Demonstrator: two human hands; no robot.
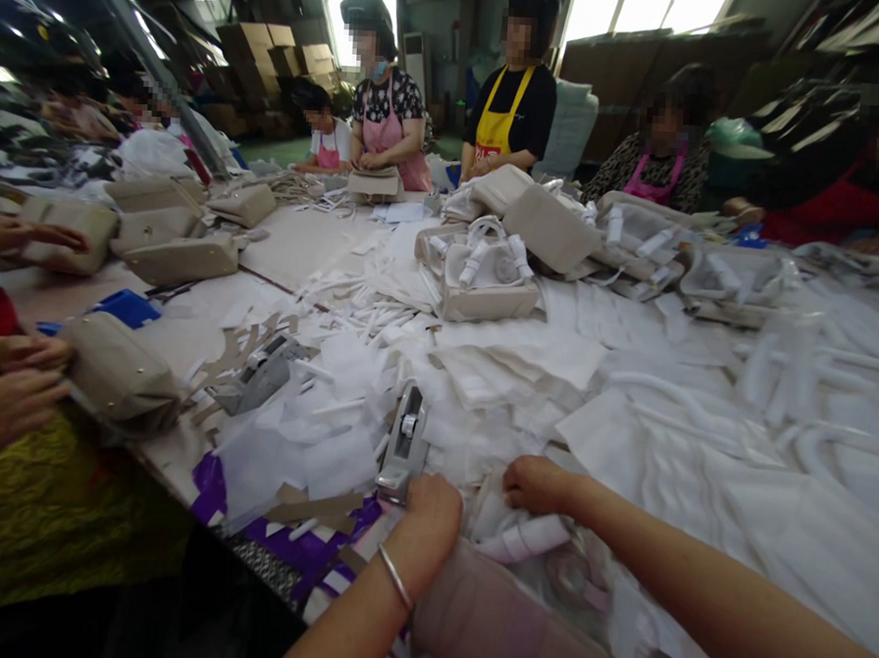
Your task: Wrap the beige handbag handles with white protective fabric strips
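A beige handbag [491, 607] lies in front of me at the table's near edge, with a white-wrapped handle [528, 540] on its upper side. My left hand [434, 515], a silver bangle at its wrist, rests at the bag's upper left corner; its fingers are hidden behind the back of the hand. Just beyond it stands a grey tape dispenser [404, 445]. Above the handle, my right hand [538, 483] has its fingers curled closed by pale, translucent material; what they grip cannot be made out. A clear tape-like roll [574, 580] sits right of the handle.
Loose white sheets [511, 372] and paper scraps cover the table. Another tape dispenser [260, 374] stands to the left. Finished-looking beige bags [124, 367] sit left, and more with wrapped handles [490, 278] are piled ahead. A co-worker's hands [16, 395] are close on the left; several people work opposite.
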